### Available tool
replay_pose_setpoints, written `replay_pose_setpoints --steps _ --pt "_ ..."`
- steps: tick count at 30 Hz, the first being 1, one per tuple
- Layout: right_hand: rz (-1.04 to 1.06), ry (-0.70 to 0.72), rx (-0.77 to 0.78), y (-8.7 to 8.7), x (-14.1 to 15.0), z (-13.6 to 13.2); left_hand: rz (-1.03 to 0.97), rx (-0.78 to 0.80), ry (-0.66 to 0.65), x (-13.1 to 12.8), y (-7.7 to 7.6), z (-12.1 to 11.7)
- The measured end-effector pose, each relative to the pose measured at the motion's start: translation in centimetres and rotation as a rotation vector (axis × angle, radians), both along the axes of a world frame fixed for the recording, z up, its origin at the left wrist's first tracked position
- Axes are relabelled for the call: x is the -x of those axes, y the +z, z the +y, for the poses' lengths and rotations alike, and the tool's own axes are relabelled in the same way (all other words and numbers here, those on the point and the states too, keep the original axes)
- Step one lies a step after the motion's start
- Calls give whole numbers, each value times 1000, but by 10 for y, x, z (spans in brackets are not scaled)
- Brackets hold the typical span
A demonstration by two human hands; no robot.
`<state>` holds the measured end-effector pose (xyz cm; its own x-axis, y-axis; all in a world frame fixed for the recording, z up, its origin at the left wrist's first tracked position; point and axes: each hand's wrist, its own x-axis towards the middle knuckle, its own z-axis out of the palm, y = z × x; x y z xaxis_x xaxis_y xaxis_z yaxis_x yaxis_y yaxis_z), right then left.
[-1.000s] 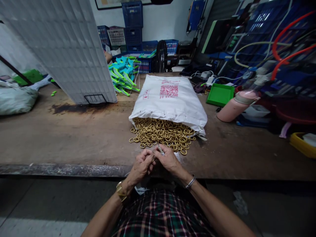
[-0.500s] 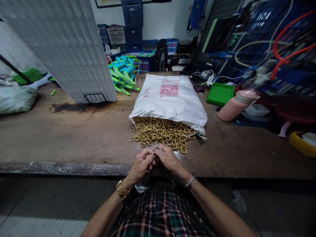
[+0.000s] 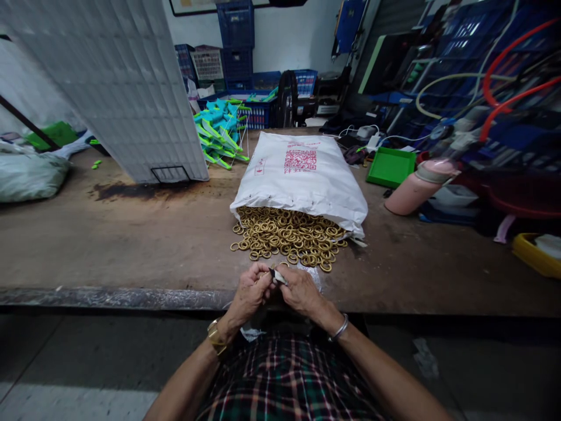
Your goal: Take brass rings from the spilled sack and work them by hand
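Head camera view: a broad brown wooden table (image 3: pixel 131 257) spreads out on every side of the sack named below. To the left of that sack stands a tall grey-white ribbed panel (image 3: pixel 131 88), leaning. The landmark itself, a white woven sack with red print (image 3: pixel 302 187), lies flat with its open mouth toward the person. Out of that mouth spills a heap of gold-coloured metal rings (image 3: pixel 280 235), part inside the sack, part on the wood just in front of it. Right of the sack rests a tilted pink bottle (image 3: pixel 405 193); beside the sack's far left edge is a jumble of teal and lime-green plastic pieces (image 3: pixel 221 137), and near its far right side a shallow green plastic tray (image 3: pixel 391 166).

Both hands meet in front of the sack, just short of the rings. The left hand (image 3: pixel 249 292) is curled with fingers nearly closed; what it grips is too hidden to tell. The right hand (image 3: pixel 304 292) is likewise folded, thumb and fingers closed around a small pale object with a dark tip (image 3: pixel 279 278), which points toward the left fingertips.
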<state>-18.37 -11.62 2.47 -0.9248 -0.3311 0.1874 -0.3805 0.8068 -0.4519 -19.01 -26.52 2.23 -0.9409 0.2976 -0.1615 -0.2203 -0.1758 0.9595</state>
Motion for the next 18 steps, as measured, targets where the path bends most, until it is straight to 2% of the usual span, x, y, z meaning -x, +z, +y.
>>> replay_pose_setpoints --steps 7,12,18 --pt "-30 -14 -77 5 0 -3 23 52 26 -3 2 0" --pt "-80 40 -86 2 0 -2 67 71 31 -6 1 -3" --pt "-104 -107 -73 -9 8 9 79 -5 -132 -13 6 -5"
